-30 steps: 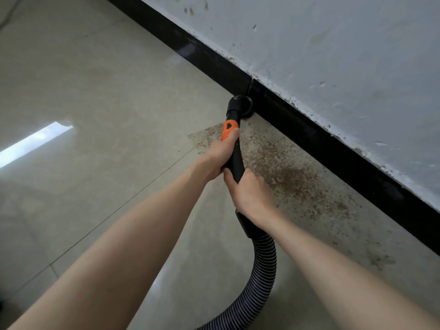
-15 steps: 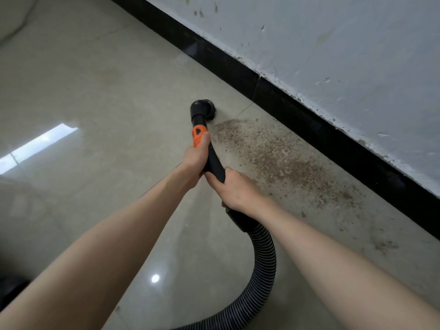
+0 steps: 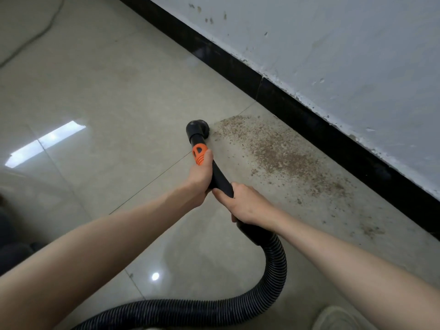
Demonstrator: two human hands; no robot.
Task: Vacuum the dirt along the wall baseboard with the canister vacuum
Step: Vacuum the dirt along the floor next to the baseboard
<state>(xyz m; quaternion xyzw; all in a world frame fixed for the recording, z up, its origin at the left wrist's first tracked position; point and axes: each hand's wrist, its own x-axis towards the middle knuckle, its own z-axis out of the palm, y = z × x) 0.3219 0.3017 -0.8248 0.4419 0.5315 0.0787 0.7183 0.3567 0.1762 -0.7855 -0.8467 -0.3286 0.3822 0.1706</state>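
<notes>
The vacuum wand (image 3: 220, 178) is gripped by the left hand (image 3: 201, 178) and right hand (image 3: 247, 204), fingers curled round it; its nozzle (image 3: 197, 131), at the dirt patch's (image 3: 283, 153) left edge, is best swept rightward along the baseboard (image 3: 309, 120).

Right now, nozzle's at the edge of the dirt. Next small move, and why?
Probably sweep the nozzle right, into the dirt patch toward the baseboard. The brown grit lies just beside the nozzle, apparently unvacuumed, and both hands, left and right, already grip the wand.
</notes>
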